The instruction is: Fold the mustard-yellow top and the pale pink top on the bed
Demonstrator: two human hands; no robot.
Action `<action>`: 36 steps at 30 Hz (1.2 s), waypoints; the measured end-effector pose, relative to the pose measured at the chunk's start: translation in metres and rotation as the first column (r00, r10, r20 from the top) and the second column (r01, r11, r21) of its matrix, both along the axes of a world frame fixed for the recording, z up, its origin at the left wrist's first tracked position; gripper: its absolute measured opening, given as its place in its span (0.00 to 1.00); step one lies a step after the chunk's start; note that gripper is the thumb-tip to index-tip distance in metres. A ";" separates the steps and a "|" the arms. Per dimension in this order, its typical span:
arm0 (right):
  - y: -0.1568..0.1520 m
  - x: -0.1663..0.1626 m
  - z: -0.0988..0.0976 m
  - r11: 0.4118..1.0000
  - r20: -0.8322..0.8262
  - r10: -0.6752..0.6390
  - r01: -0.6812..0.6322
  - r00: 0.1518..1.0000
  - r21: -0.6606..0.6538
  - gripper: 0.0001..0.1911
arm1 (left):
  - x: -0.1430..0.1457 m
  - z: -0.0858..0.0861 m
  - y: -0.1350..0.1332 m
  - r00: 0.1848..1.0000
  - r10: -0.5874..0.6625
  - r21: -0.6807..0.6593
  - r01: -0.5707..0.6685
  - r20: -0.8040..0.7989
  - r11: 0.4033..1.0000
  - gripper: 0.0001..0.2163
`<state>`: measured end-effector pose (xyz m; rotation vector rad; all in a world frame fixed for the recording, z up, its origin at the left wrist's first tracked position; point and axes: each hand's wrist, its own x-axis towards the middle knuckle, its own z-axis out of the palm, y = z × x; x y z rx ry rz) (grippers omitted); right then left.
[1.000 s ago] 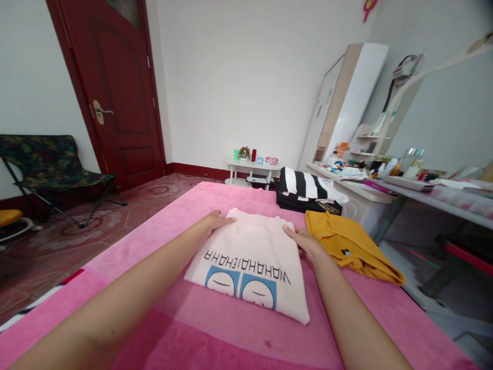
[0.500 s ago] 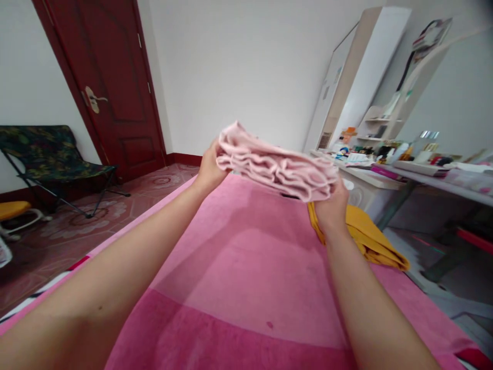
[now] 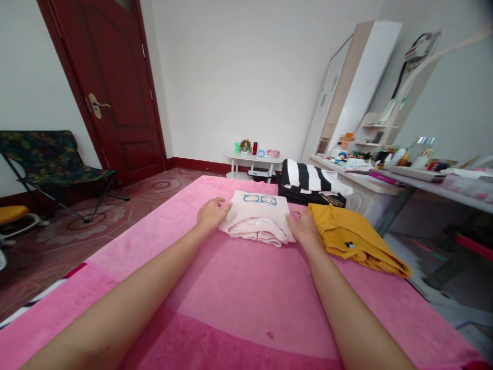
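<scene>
A folded pale pink shirt (image 3: pixel 258 218) with a blue-and-white print lies flat on the pink bedcover (image 3: pixel 246 288). At its left edge is my left hand (image 3: pixel 212 213), fingers apart and curved beside the cloth. My right hand (image 3: pixel 304 226) rests at the right edge, its fingertips against the fabric and its grip loose. Just right of that hand lies a folded mustard-yellow garment (image 3: pixel 354 239) with a small dark tag. Behind it sits a stack of folded clothes, a black-and-white striped one (image 3: pixel 308 177) above a black one (image 3: pixel 308 195).
A low white table (image 3: pixel 231 155) with small items stands by the far wall. To the right, a cluttered dressing table (image 3: pixel 358 177) adjoins a tall cabinet (image 3: pixel 358 77). A camouflage folding chair (image 3: pixel 54 159) and a dark red door (image 3: pixel 111 87) are on the left.
The pink shirt, held up in both hands before, has come down onto the bedcover, print side up. My hands have lowered with it and loosened. The striped stack and far table are now visible.
</scene>
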<state>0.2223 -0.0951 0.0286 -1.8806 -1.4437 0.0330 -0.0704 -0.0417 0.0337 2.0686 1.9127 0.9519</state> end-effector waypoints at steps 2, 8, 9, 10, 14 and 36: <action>-0.002 -0.004 -0.007 0.990 0.018 -0.040 0.042 0.999 -0.133 0.28 | 0.013 -0.002 -0.002 0.990 0.104 -0.081 -0.112 -0.091 0.990 0.32; -0.003 -0.002 -0.012 0.953 0.007 -0.032 0.033 0.999 -0.302 0.38 | 0.022 -0.015 -0.010 0.955 0.159 -0.127 -0.196 -0.252 0.972 0.37; -0.001 -0.001 -0.013 0.952 -0.009 -0.041 0.036 0.999 -0.303 0.39 | 0.020 -0.015 -0.008 0.962 0.151 -0.159 -0.190 -0.229 0.969 0.37; 0.001 -0.001 -0.015 0.954 -0.036 -0.050 0.037 0.998 -0.298 0.41 | 0.018 -0.016 -0.006 0.971 0.140 -0.195 -0.178 -0.193 0.964 0.37; 0.013 -0.006 -0.031 0.978 -0.245 0.006 -0.057 0.970 -0.202 0.49 | 0.018 -0.021 0.001 0.993 0.105 -0.245 -0.090 0.048 0.965 0.36; -0.029 -0.066 0.029 0.884 0.315 0.249 -0.082 0.916 -0.460 0.41 | 0.076 -0.001 -0.070 0.391 -0.512 0.183 0.631 0.765 0.754 0.17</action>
